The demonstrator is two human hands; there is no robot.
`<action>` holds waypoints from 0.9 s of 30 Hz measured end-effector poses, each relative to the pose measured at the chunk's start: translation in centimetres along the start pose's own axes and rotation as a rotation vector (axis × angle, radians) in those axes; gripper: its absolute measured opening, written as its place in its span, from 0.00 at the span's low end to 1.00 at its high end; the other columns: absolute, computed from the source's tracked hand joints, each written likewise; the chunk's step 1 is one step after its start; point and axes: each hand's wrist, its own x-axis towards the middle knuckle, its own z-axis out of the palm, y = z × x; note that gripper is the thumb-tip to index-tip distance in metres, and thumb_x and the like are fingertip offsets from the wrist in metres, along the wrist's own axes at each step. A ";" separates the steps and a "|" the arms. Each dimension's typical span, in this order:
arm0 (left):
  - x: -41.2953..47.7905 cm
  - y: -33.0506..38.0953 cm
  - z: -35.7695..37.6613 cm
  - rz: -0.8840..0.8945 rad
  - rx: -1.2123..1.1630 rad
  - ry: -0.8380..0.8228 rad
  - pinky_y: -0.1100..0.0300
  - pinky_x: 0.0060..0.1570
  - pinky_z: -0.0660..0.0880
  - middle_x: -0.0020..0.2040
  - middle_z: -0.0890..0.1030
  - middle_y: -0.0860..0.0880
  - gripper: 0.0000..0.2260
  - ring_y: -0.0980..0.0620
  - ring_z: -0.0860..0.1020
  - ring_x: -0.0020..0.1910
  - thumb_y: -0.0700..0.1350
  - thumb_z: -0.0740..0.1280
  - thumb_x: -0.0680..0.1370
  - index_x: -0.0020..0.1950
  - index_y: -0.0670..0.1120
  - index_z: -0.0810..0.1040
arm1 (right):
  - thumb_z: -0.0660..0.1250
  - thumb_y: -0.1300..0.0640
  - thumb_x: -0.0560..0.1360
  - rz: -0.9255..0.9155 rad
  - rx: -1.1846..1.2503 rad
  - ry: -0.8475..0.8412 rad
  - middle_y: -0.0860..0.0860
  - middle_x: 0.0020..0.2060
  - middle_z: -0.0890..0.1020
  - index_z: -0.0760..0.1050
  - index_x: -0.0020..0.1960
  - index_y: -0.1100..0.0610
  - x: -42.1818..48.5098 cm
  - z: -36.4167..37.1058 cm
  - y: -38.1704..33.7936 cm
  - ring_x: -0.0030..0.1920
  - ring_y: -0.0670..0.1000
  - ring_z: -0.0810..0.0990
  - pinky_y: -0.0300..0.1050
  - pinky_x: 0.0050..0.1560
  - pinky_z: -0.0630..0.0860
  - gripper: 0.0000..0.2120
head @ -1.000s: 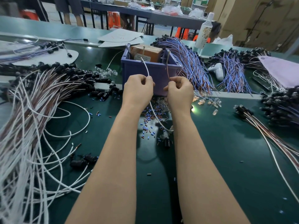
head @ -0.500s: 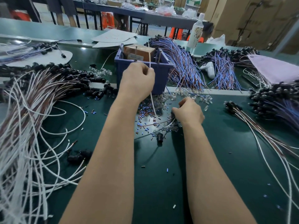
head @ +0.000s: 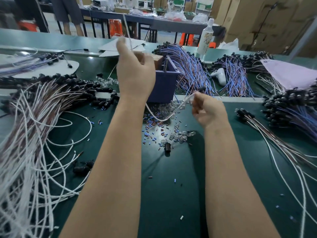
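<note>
While the left hand (head: 135, 73) is raised in front of the purple plastic bin (head: 165, 86), its fingers curl tight & pinch a thin white wire (head: 155, 116), whose upper end sticks up past the thumb. From under that wrist the wire sags in a loop above the dark green worktop (head: 171, 194) & climbs to the right hand (head: 208, 112), lower & nearer, fingers curled round the wire's far end; a black tip shows just above them, blurred. Below the loop lie small blue & brown sleeve bits (head: 151, 129) w/ clear glass bulbs (head: 181, 136). White-and-brown wire heap (head: 34, 126) lies far left; blue-purple wire bundles (head: 192, 71) sit behind the bin.
</note>
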 end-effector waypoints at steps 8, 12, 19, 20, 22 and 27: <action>0.0 -0.2 0.6 -0.013 0.642 -0.075 0.49 0.73 0.53 0.76 0.52 0.42 0.17 0.40 0.55 0.75 0.50 0.63 0.78 0.66 0.47 0.72 | 0.60 0.64 0.80 0.048 -0.123 -0.113 0.54 0.45 0.76 0.73 0.57 0.62 -1.7 0.6 0.9 0.54 0.53 0.79 0.50 0.55 0.79 0.08; -1.8 -2.7 1.2 -0.166 0.753 -0.065 0.38 0.72 0.39 0.77 0.35 0.41 0.22 0.37 0.38 0.76 0.49 0.65 0.77 0.70 0.46 0.67 | 0.60 0.65 0.78 -0.110 -0.542 0.014 0.52 0.38 0.77 0.75 0.59 0.63 -1.3 0.5 3.4 0.39 0.50 0.77 0.52 0.54 0.78 0.11; -2.4 -4.1 3.5 0.022 0.504 -0.528 0.51 0.58 0.74 0.54 0.80 0.45 0.08 0.45 0.78 0.55 0.47 0.68 0.76 0.53 0.46 0.79 | 0.60 0.63 0.75 -0.302 -1.108 0.144 0.54 0.55 0.81 0.79 0.56 0.55 -0.1 -0.2 3.7 0.57 0.55 0.78 0.42 0.51 0.71 0.14; -2.7 -4.5 4.1 -0.022 0.558 -0.643 0.50 0.57 0.75 0.53 0.81 0.46 0.08 0.45 0.78 0.54 0.48 0.68 0.76 0.52 0.46 0.79 | 0.60 0.63 0.74 -0.289 -1.139 0.135 0.54 0.56 0.81 0.79 0.56 0.54 0.0 -0.2 3.7 0.57 0.55 0.77 0.42 0.53 0.71 0.15; -3.3 -5.8 5.1 -0.078 0.696 -0.726 0.50 0.59 0.72 0.55 0.80 0.46 0.09 0.44 0.76 0.57 0.48 0.68 0.76 0.54 0.47 0.77 | 0.59 0.64 0.74 -0.270 -1.150 0.124 0.54 0.57 0.81 0.79 0.58 0.53 -0.1 -0.1 3.9 0.58 0.55 0.77 0.42 0.54 0.72 0.16; -3.7 -7.7 6.3 -0.107 0.871 -0.744 0.50 0.57 0.65 0.58 0.77 0.45 0.10 0.43 0.72 0.60 0.44 0.65 0.77 0.59 0.47 0.75 | 0.59 0.61 0.75 -0.263 -1.148 0.096 0.54 0.57 0.80 0.79 0.58 0.53 -0.1 0.2 3.9 0.57 0.55 0.77 0.42 0.52 0.72 0.16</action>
